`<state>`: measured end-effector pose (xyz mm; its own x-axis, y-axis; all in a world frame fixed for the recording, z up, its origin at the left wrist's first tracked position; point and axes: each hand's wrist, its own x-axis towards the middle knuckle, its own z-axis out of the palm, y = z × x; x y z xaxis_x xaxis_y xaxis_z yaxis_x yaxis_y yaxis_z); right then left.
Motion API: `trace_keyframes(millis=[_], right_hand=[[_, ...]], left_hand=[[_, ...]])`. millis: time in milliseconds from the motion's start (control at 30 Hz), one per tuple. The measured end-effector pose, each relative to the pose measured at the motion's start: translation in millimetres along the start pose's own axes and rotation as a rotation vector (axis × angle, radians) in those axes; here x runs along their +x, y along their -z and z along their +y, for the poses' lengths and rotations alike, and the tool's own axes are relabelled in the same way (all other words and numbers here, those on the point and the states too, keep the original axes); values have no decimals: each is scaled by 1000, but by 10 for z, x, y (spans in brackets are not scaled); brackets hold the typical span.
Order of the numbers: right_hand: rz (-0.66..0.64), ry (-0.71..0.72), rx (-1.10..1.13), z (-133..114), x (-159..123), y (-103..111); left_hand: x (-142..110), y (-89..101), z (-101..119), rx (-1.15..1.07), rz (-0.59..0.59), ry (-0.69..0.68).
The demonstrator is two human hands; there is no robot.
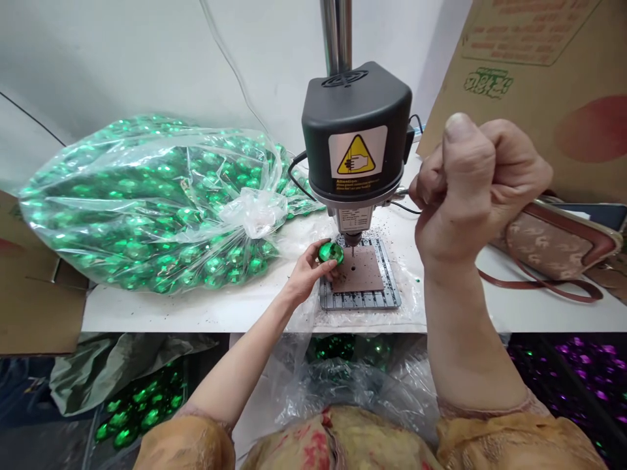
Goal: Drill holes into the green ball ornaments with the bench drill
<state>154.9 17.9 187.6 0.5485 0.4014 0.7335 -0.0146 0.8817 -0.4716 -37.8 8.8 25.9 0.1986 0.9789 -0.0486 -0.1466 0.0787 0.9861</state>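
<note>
My left hand (309, 269) pinches a shiny green faceted ball (331, 252) between thumb and fingers. It is beside the drill bit (353, 248) of a small black drill press (356, 130), at the left edge of a brown board (365, 271) with a hole in it. Under the board lies the slotted metal base (360, 301), specked with dark shavings. My right hand (477, 189) is closed in a fist at the right of the drill head, round the press's feed handle; a short metal end shows by the fingers, and the grip is mostly hidden.
A big clear bag (147, 202) of green balls lies on the white table (196, 313) at left. Cardboard boxes (539, 78) flank both sides. A patterned handbag (558, 241) with a brown strap rests at right. Below are green balls (142, 405) and purple balls (595, 372).
</note>
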Motion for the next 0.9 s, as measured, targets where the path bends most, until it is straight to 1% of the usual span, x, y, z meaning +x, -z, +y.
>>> trace_keyframes(millis=[133,300,433,600,667,800,900], right_hand=[[-22,-27,-35,-26,-19,5],[-29,-17,-65,-45,-47,20],[-44,-11,-101,-51,-58,27],[-47,-17,-82,-46,-53,32],[-49,-13,-89,-36,-51,40],[-70,-4,-174,-13,-55,58],[-67,-8,-163,-13,-62,56]], left_hand=[[67,-36,-54,127,25,-71],[128,-40,-112,204,-34,-100],[142,-61,-157,273,-60,-149],[104,-144,-196,505,3,-249],[81,-171,-205,565,18,-284],[41,-192,-207,559,26,-247],[22,-194,-193,556,39,-255]])
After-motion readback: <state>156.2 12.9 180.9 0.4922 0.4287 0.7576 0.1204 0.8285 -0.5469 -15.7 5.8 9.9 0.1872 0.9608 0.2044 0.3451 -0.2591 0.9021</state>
